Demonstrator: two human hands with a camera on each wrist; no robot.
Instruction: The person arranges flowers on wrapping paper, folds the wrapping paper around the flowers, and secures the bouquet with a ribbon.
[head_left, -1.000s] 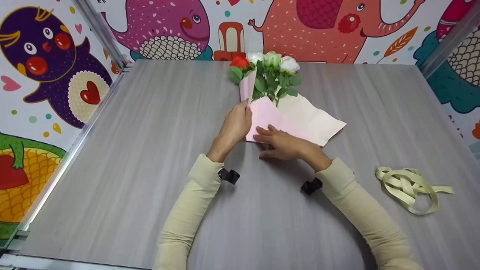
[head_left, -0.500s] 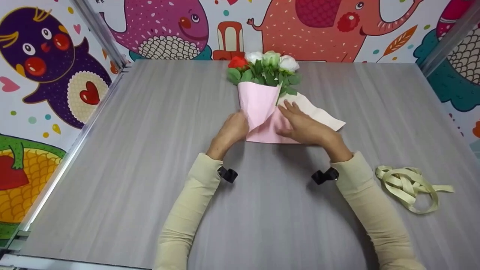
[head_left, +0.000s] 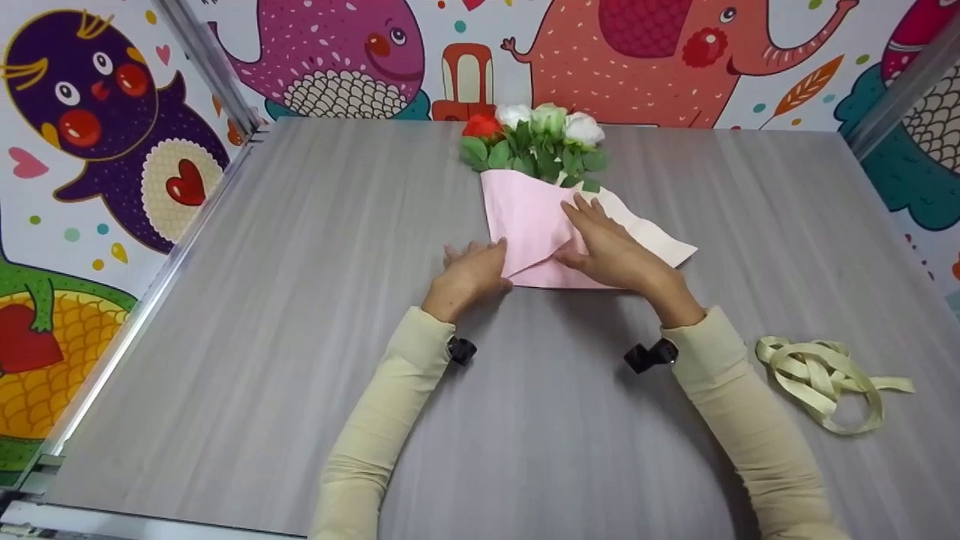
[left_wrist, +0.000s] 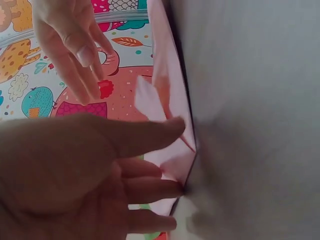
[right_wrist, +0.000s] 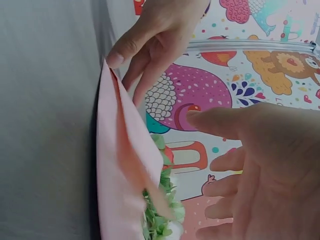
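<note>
A sheet of wrapping paper [head_left: 525,214], pink on one face and cream on the other, lies at the far middle of the table. Its left side is folded over the stems of a flower bunch [head_left: 549,142] with red, white and pale green blooms. My left hand [head_left: 472,271] is at the paper's lower left corner, fingers extended and thumb at the fold's tip. Over the right part of the paper, my right hand [head_left: 611,244] has its fingers spread, near the flap's edge. In the right wrist view the right fingers [right_wrist: 222,187] hold nothing.
A loose pile of pale yellow-green ribbon [head_left: 821,382] lies on the right of the grey table [head_left: 300,337]. Cartoon-printed walls [head_left: 630,67] stand behind and beside the table. A metal rail [head_left: 142,300] runs along its left edge.
The paper's left side, upright before, has come over to the right and now covers the stems. My right hand has shifted right and away from me; the left hand has slipped down to the corner.
</note>
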